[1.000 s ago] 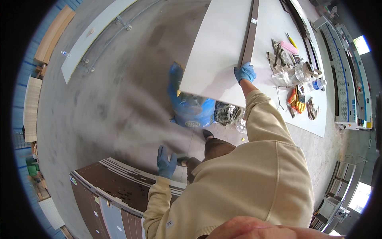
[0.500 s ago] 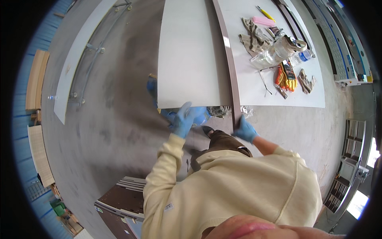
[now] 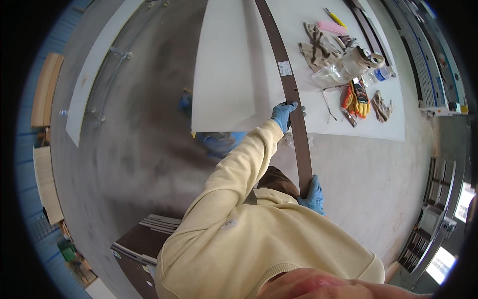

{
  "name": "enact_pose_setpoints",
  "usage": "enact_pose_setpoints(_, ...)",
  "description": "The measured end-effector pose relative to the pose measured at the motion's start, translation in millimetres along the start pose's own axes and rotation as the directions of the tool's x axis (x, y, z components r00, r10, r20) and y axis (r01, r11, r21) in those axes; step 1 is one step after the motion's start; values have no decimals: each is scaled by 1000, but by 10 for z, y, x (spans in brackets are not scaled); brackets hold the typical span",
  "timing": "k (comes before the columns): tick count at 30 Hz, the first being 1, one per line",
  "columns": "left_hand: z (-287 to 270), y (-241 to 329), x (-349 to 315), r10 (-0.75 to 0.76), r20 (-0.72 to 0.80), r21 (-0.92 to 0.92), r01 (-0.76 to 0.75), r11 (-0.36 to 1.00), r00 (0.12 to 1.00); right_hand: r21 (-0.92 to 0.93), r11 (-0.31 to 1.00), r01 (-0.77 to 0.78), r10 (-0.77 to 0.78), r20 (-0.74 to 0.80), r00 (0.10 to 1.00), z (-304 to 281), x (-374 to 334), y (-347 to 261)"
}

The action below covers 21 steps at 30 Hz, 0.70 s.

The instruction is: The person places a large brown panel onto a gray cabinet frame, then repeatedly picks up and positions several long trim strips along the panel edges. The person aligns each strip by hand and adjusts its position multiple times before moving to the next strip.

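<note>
A large white panel (image 3: 226,74) with a dark brown edge (image 3: 290,94) stands tilted in front of me over the grey floor. My left hand (image 3: 284,114), in a blue glove, grips the brown edge partway up. In a matching glove, my right hand (image 3: 312,195) holds the lower end of that edge close to my body. A blue object (image 3: 219,142) lies on the floor, partly hidden under the panel's near corner.
A white sheet (image 3: 388,127) on the floor to the right carries yellow-orange gloves (image 3: 356,97), a tape roll (image 3: 369,57), rags and small tools. Dark stacked panels (image 3: 144,241) lie at lower left. A long white board (image 3: 94,70) lies at left. Metal racks (image 3: 433,209) stand at right.
My left hand left the panel's near edge and slid up the brown edge. My right hand dropped to the edge's lower end. The panel now sits further left in view.
</note>
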<state>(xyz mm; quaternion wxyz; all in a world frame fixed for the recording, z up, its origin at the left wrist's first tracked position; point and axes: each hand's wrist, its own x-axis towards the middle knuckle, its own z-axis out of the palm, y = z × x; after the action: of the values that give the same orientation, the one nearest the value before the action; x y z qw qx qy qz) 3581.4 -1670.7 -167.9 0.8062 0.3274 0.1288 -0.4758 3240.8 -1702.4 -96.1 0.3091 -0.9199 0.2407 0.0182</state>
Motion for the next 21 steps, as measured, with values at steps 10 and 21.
enact_pose_setpoints(10,-774,916,-1691,531,-210,-212,-568,795,821,7,812,584,-565,264,782,202,974,-28)
enact_pose_setpoints(21,-2006,-428,-4998,549,-836,0,-1000,10,6,400,359,843,-775,631,30,1758,1459,-1623)
